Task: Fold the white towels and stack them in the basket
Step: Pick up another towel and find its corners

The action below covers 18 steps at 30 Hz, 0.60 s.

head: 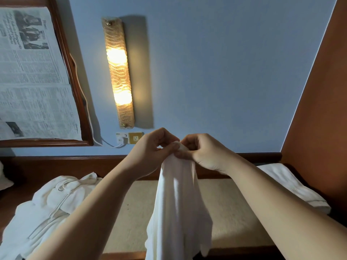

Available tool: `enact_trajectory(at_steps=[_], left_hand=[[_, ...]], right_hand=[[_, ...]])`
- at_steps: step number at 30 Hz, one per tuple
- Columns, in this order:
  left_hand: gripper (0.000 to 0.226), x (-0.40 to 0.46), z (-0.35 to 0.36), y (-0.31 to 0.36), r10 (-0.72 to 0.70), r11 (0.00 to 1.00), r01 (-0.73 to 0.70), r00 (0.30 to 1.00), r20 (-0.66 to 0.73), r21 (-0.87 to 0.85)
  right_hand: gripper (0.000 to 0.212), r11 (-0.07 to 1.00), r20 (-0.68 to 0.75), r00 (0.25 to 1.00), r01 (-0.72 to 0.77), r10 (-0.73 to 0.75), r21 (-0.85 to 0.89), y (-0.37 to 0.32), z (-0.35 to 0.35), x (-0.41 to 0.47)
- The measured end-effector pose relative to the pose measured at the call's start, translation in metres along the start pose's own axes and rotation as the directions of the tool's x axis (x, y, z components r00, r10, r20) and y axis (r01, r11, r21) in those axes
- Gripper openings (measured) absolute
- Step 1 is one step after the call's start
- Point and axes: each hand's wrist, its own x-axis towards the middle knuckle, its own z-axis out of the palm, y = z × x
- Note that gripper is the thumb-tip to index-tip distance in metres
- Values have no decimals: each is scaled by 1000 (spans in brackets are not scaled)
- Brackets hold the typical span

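A white towel point(178, 207) hangs down in the middle of the view, bunched at its top edge. My left hand point(150, 154) and my right hand point(204, 152) meet at that top edge, both pinching the cloth between thumb and fingers, held up in front of the blue wall. The towel's lower end drops out of view at the bottom. A heap of loose white towels point(50, 205) lies at the lower left. More folded white cloth point(293, 184) lies at the right, by the orange wall. No basket is in view.
A beige padded surface point(225, 207) with a dark wooden rim lies under my arms. On the blue wall are a lit lamp point(118, 72), a socket with a white cable point(129, 137), and a wooden frame with newspaper point(33, 76).
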Motion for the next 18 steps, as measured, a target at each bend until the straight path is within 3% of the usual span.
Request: enact_trajectory(at_steps=[4, 8, 10, 13, 18], left_hand=[[12, -8, 5, -1, -99, 988, 80, 986, -138, -133], [19, -24, 20, 0, -188, 968, 97, 891, -413, -232], [21, -32, 25, 3, -211, 966, 103, 849, -485, -239], [20, -40, 29, 0, -225, 966, 137, 865, -448, -219], [17, -52, 39, -10, -227, 947, 115, 901, -369, -301]], right_hand=[[28, 971, -109, 993, 26, -53, -236, -16, 7, 1], [22, 972, -169, 975, 108, -144, -208, -25, 13, 2], [20, 971, -185, 964, 161, -193, -175, -26, 14, -1], [8, 975, -177, 962, 191, -209, -112, -19, 11, -5], [17, 984, -125, 976, 180, -180, -13, -4, 7, -12]])
